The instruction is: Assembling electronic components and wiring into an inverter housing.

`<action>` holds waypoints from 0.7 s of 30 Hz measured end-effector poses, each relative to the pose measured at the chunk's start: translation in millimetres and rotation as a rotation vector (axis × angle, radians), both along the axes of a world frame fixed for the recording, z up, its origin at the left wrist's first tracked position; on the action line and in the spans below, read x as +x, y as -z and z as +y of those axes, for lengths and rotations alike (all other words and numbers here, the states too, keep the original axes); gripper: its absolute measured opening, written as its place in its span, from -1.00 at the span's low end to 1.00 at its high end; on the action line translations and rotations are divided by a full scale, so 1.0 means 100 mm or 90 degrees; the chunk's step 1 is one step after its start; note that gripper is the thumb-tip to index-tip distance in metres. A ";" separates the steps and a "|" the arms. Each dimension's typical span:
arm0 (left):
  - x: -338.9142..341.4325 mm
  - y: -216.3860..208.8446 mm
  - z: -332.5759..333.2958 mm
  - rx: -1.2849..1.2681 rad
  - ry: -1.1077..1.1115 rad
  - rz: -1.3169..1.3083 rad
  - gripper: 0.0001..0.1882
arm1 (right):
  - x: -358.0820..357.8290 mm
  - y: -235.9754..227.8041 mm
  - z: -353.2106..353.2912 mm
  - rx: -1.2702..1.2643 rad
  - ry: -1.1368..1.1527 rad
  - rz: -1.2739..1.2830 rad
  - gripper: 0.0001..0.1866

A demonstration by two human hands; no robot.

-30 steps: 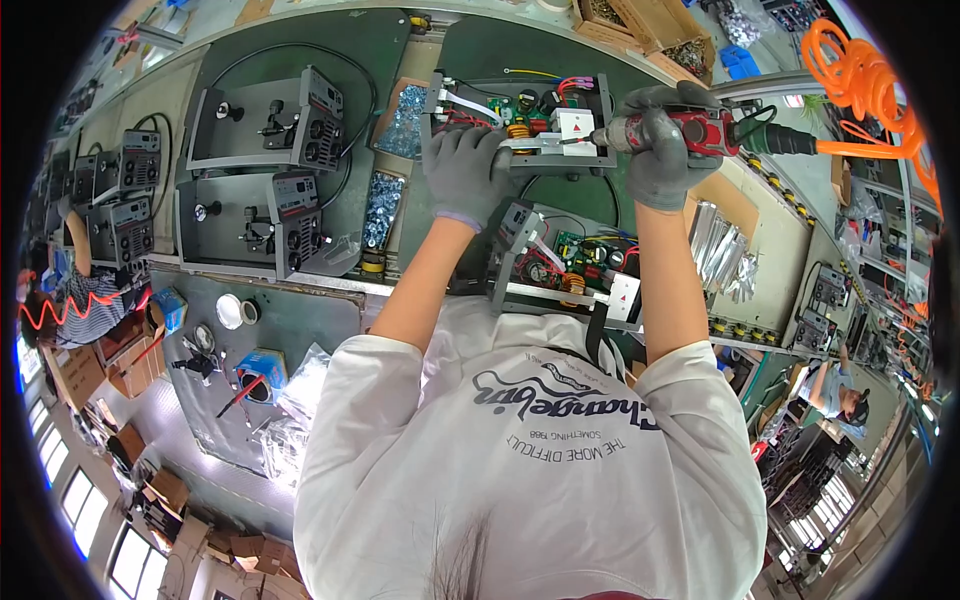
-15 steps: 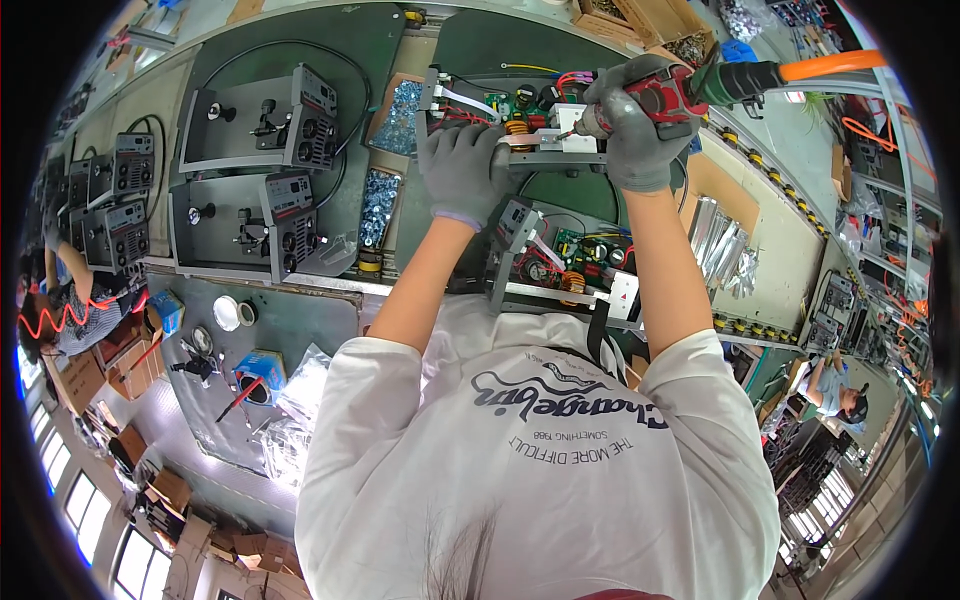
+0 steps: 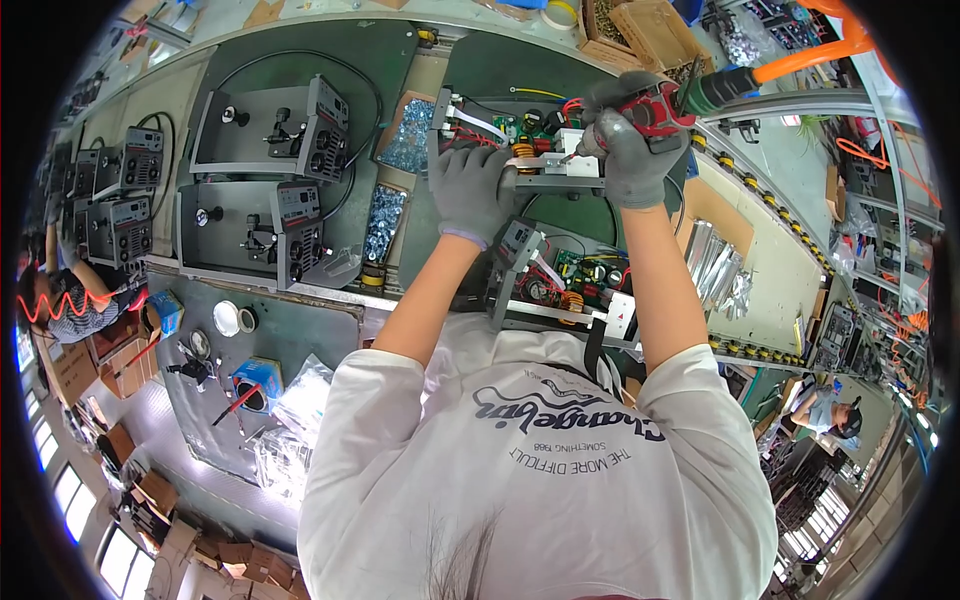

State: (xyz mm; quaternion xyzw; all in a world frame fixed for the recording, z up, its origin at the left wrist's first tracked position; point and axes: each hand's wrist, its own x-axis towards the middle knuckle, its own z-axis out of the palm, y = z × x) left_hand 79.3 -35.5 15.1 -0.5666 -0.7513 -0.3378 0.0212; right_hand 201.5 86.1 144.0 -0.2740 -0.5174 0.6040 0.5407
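My left hand (image 3: 472, 195), in a grey work glove, curls its fingers over the near left edge of an open metal chassis (image 3: 545, 183). Inside that chassis are a green circuit board, red wires, a copper-coloured coil and a white block (image 3: 579, 158). My right hand (image 3: 632, 155), gloved too, is wrapped round a red power screwdriver (image 3: 660, 108) with an orange hose. Its tip points left and down at a flat metal strip (image 3: 535, 162) beside the white block; whether it touches a screw is too small to tell. A second open chassis (image 3: 565, 285) lies nearer my body, between my forearms.
Two grey machine housings (image 3: 262, 235) stand at the left. Between them and my left hand are boxes of small metal parts (image 3: 405, 140). Silver strips (image 3: 715, 250) lie to the right. A lower table (image 3: 290, 335) holds plastic bags. Another person (image 3: 80, 310) works at far left.
The view has shifted slightly, so the bench sits lower in the picture. The screwdriver has moved a little left relative to the chassis. Both hands keep their holds.
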 end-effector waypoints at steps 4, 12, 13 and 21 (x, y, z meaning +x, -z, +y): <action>0.01 -0.01 0.00 -0.007 0.000 0.006 -0.73 | 0.15 0.16 0.12 0.042 -0.032 -0.052 -0.61; 0.07 -0.18 -0.02 -0.063 0.051 -0.030 -0.67 | 0.23 -0.36 -0.03 0.127 0.003 0.064 -0.58; 0.07 -0.31 -0.04 -0.002 0.024 -0.013 -0.59 | 0.26 -0.49 -0.06 0.113 -0.038 0.094 -0.59; 0.60 -1.71 -0.31 -0.134 0.363 -0.467 -0.09 | 0.83 -0.42 -0.82 0.198 -0.073 0.030 -0.57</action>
